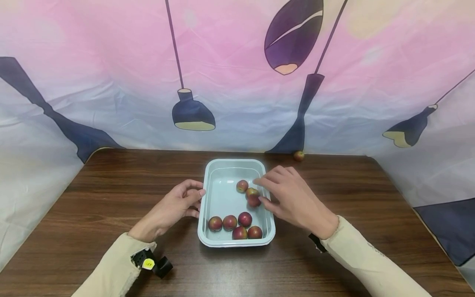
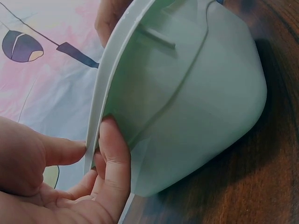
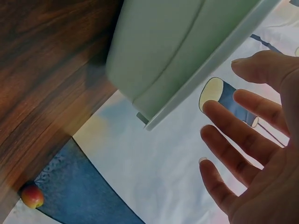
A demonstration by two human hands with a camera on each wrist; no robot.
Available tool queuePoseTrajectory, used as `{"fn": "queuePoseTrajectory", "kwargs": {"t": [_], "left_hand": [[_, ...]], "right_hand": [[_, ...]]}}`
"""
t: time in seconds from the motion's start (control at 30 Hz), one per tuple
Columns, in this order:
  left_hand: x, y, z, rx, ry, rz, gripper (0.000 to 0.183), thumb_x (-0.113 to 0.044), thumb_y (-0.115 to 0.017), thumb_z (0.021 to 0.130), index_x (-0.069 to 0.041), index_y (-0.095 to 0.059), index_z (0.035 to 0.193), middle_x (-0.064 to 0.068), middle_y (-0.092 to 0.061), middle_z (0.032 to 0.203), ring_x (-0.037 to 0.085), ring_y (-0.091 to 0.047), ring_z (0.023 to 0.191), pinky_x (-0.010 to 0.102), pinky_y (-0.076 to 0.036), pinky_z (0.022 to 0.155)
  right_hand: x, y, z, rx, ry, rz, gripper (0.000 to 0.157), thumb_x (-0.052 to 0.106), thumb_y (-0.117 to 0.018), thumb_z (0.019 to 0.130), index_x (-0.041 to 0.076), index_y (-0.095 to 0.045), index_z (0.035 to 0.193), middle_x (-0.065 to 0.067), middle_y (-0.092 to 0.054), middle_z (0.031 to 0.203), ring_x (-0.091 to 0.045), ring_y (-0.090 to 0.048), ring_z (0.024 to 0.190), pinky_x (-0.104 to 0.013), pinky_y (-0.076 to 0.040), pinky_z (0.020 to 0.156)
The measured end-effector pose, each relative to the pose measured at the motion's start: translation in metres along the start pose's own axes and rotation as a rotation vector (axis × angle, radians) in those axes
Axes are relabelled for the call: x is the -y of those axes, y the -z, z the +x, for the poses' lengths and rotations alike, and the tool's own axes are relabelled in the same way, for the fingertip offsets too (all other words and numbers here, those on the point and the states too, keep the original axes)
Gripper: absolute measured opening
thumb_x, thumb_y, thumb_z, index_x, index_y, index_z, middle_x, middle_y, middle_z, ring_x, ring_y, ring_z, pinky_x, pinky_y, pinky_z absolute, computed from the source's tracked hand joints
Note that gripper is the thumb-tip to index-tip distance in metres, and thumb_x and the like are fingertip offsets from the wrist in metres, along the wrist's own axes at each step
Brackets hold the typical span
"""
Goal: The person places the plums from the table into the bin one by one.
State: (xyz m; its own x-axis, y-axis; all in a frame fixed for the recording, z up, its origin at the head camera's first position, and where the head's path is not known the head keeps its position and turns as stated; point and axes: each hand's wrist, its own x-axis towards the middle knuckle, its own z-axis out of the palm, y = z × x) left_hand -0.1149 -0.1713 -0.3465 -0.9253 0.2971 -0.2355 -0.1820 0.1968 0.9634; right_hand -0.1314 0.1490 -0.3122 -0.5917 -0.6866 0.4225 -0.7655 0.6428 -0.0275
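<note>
A pale blue-green plastic tub (image 1: 223,244) stands on the wooden table with several small red and yellow apples (image 1: 229,222) in it. Five lie at its near end, and three, among them a dark red apple (image 1: 254,201), lie by the right wall. My left hand (image 1: 179,201) pinches the tub's left rim between thumb and fingers, and the left wrist view shows a finger (image 2: 115,154) beneath the lip. Over the right rim hovers my right hand (image 1: 293,198), fingertips near those three apples. Seen in the right wrist view, its fingers (image 3: 243,135) are spread and hold nothing.
One more apple (image 1: 298,156) rests at the table's back edge, right of the tub, against a printed cloth backdrop (image 1: 237,82). Brown wooden tabletop (image 1: 111,198) extends on both sides. A black strapped device (image 1: 150,262) sits at the left wrist.
</note>
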Motion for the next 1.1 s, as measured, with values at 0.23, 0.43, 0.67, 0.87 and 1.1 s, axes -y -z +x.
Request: {"fn": "queuePoseTrajectory", "kwargs": {"t": [0.23, 0.43, 0.67, 0.87, 1.1], "left_hand": [[0.0, 0.0, 0.0, -0.002, 0.009, -0.002, 0.04, -0.022, -0.05, 0.109, 0.001, -0.042, 0.14, 0.02, -0.062, 0.116, 0.021, -0.066, 0.092, 0.031, -0.063, 0.079], [-0.001, 0.0, -0.001, -0.003, 0.012, -0.006, 0.04, -0.023, -0.05, 0.109, 0.001, -0.042, 0.14, 0.02, -0.062, 0.116, 0.02, -0.066, 0.092, 0.031, -0.063, 0.079], [-0.001, 0.0, -0.002, 0.001, 0.009, -0.009, 0.041, -0.023, -0.05, 0.109, 0.002, -0.042, 0.141, 0.021, -0.061, 0.118, 0.02, -0.065, 0.092, 0.03, -0.062, 0.078], [0.0, 0.0, -0.001, 0.0, 0.012, -0.018, 0.04, -0.023, -0.05, 0.109, 0.001, -0.042, 0.14, 0.021, -0.061, 0.117, 0.02, -0.066, 0.092, 0.031, -0.063, 0.078], [-0.002, 0.0, -0.002, 0.005, -0.001, -0.009, 0.043, -0.024, -0.05, 0.109, 0.003, -0.04, 0.141, 0.019, -0.062, 0.117, 0.019, -0.065, 0.092, 0.03, -0.062, 0.078]], "right_hand": [[-0.005, -0.004, 0.0, 0.005, -0.004, -0.034, 0.037, 0.026, -0.079, 0.088, 0.017, -0.071, 0.122, 0.003, -0.073, 0.109, -0.019, -0.06, 0.105, -0.037, -0.048, 0.088], [-0.014, -0.007, 0.0, 0.013, -0.038, -0.042, 0.04, 0.029, -0.08, 0.087, 0.016, -0.071, 0.124, 0.001, -0.073, 0.108, -0.02, -0.06, 0.103, -0.038, -0.049, 0.089], [-0.026, -0.007, 0.001, 0.01, -0.099, -0.04, 0.037, 0.028, -0.078, 0.089, 0.015, -0.072, 0.122, -0.001, -0.073, 0.11, -0.022, -0.06, 0.105, -0.041, -0.049, 0.091], [-0.035, -0.006, 0.0, -0.004, -0.115, -0.04, 0.036, 0.029, -0.079, 0.088, 0.015, -0.071, 0.12, -0.002, -0.073, 0.11, -0.023, -0.061, 0.107, -0.045, -0.049, 0.095], [-0.047, -0.007, 0.001, -0.016, -0.157, -0.082, 0.036, 0.028, -0.078, 0.088, 0.013, -0.071, 0.12, -0.005, -0.073, 0.111, -0.027, -0.061, 0.105, -0.046, -0.048, 0.091]]}}
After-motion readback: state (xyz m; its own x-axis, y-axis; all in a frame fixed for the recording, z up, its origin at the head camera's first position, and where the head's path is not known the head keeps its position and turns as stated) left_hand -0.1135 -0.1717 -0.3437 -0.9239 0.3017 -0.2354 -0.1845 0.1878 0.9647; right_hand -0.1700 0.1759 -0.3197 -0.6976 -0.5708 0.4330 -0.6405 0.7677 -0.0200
